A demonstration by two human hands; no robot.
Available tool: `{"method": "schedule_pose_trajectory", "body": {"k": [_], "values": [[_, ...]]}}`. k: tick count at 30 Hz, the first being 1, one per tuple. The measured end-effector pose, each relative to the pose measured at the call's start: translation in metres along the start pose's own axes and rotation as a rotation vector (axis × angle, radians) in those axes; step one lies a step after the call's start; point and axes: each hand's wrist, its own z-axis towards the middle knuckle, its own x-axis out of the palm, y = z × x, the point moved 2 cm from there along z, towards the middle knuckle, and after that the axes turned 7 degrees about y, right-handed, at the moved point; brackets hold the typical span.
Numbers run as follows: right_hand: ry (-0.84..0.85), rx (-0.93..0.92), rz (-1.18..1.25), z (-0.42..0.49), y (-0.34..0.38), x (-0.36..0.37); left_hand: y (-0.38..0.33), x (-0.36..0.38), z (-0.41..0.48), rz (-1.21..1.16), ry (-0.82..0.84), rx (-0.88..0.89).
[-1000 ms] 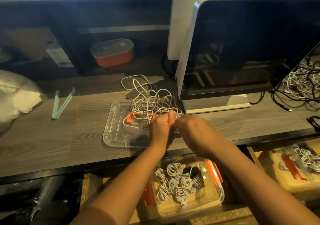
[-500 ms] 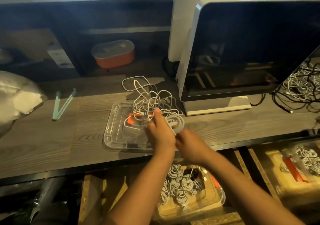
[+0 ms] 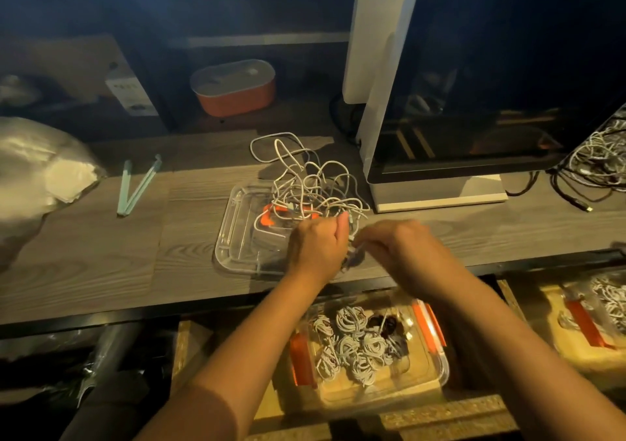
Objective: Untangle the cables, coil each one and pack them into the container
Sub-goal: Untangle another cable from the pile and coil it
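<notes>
A tangle of white cables (image 3: 311, 186) lies on the desk, partly over a clear lid with orange clips (image 3: 237, 237). My left hand (image 3: 316, 247) is curled round a small coiled white cable at the near edge of the tangle. My right hand (image 3: 403, 254) pinches the end of that same cable (image 3: 354, 242) just to the right of the left hand. Below the desk edge a clear container with orange latches (image 3: 437, 369) holds several coiled white cables (image 3: 352, 349) and one dark one.
A monitor (image 3: 508, 78) stands at the right rear of the desk, with more tangled cables (image 3: 599, 159) beside it. An orange box (image 3: 233, 88) sits on the back shelf. Green sticks (image 3: 135, 186) and a plastic bag (image 3: 37, 176) lie at the left. Another cable container (image 3: 586, 322) is at the lower right.
The loop of cable seen open in the left hand half a second ago is now gathered tight between both hands. The right hand has risen to the cable's end.
</notes>
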Motion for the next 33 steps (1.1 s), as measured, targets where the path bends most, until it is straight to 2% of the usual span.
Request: {"method": "schedule_pose_trajectory", "body": {"k": [3, 6, 9, 12, 15, 18, 21, 23, 27, 29, 33], "values": [[-0.032, 0.115, 0.066, 0.004, -0.014, -0.022, -0.014, 0.001, -0.011, -0.196, 0.205, 0.044], [0.044, 0.179, 0.12, 0.009, -0.023, -0.021, -0.033, -0.008, -0.018, -0.422, 0.275, 0.032], [0.076, 0.162, 0.237, 0.012, -0.021, -0.007, -0.048, -0.008, -0.018, -0.576, 0.431, -0.068], [0.034, 0.157, 0.239, 0.018, -0.021, -0.001, -0.058, -0.007, -0.02, -0.477, 0.504, -0.177], [0.034, 0.225, 0.345, 0.021, -0.024, 0.008, -0.06, -0.004, -0.022, -0.403, 0.453, -0.26], [0.042, 0.226, 0.477, 0.021, -0.024, 0.016, -0.06, -0.006, -0.025, -0.499, 0.448, -0.356], [0.181, 0.215, 0.487, 0.014, -0.009, 0.029, -0.058, -0.009, -0.027, -0.716, 0.329, -0.501], [0.234, 0.236, 0.436, 0.005, 0.001, 0.05, -0.049, -0.011, -0.025, -0.785, 0.15, -0.611], [0.183, 0.219, 0.38, -0.008, 0.017, 0.083, -0.022, -0.018, -0.02, -0.721, -0.259, -0.818], [0.155, 0.207, 0.331, -0.011, 0.027, 0.089, -0.013, -0.021, -0.018, -0.652, -0.344, -0.797], [0.114, 0.198, 0.294, -0.015, 0.033, 0.087, -0.006, -0.018, -0.015, -0.675, -0.344, -0.793]]}}
